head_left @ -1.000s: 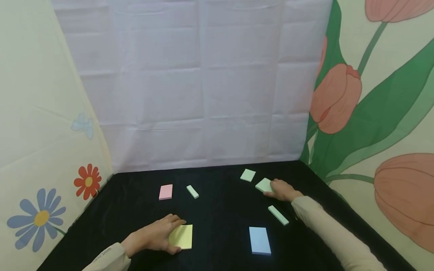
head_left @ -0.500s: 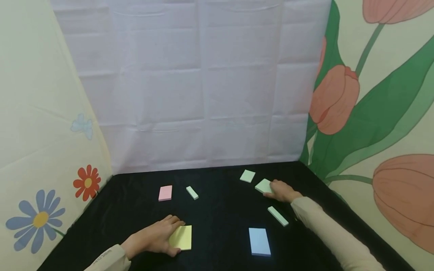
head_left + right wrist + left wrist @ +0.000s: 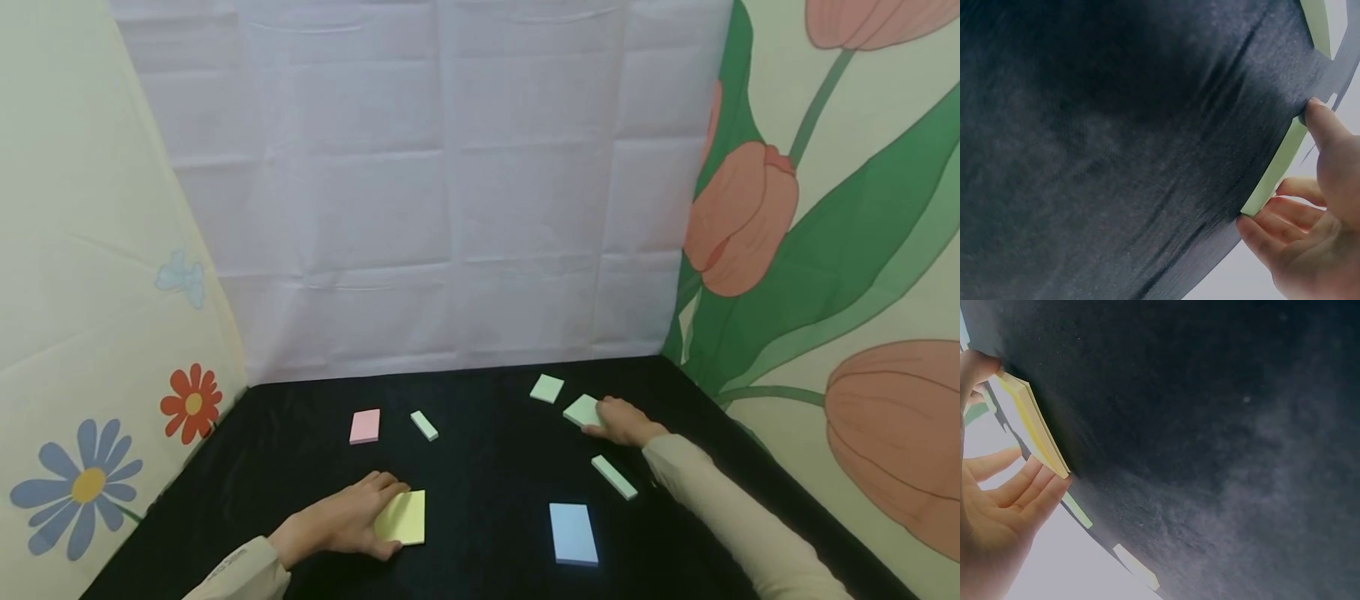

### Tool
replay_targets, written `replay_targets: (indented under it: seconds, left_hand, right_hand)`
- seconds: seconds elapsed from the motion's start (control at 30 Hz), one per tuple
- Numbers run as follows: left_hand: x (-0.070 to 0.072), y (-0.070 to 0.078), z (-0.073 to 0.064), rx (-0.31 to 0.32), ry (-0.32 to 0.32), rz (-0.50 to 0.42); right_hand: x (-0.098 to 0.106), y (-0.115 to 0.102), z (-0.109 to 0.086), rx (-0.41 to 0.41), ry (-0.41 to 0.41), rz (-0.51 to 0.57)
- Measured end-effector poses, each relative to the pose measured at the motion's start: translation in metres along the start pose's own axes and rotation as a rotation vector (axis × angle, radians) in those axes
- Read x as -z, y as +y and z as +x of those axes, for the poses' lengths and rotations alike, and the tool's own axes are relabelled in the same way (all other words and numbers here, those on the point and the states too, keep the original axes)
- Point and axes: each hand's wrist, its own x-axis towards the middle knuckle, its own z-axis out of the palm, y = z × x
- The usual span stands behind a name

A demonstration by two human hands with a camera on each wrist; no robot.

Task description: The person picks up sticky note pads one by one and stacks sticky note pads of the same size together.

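Note:
My left hand (image 3: 345, 517) grips a square yellow sticky note pad (image 3: 405, 518) by opposite edges, thumb on the near side and fingers on the far side. In the left wrist view the yellow pad (image 3: 1034, 428) shows its thick side edge between thumb and fingertips. Farther off at the right, my right hand (image 3: 628, 422) holds a light green sticky note pad (image 3: 581, 410) low at the black cloth. Thumb and fingertips pinch the ends of that green pad (image 3: 1275, 167) in the right wrist view. Part of each pad is hidden by the hand.
A blue pad (image 3: 574, 534) lies at the front right. Nearby is a narrow green strip pad (image 3: 614, 477). Behind are a small green square pad (image 3: 547, 388), a short green strip pad (image 3: 424, 426) and a pink pad (image 3: 365, 426). A white cloth (image 3: 450, 208) hangs behind the black table (image 3: 487, 450).
The yellow pad in my left hand has shifted slightly away from me, up in the head view, over the last half second. My right hand and the green pad stay in place.

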Motion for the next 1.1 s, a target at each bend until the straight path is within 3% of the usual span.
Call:
replay_targets:
  seconds: [0.23, 0.73, 1.1]
  left_hand:
    - [0.0, -0.003, 0.003, -0.011, 0.029, 0.028]
    - [0.0, -0.012, 0.021, 0.002, 0.025, 0.007]
    - [0.003, -0.02, 0.038, 0.07, 0.013, -0.009]
  right_hand:
    - [0.001, -0.002, -0.001, 0.001, -0.004, 0.003]
    - [0.001, -0.002, 0.001, -0.004, -0.011, -0.018]
    - [0.001, -0.001, 0.001, -0.017, -0.019, -0.03]
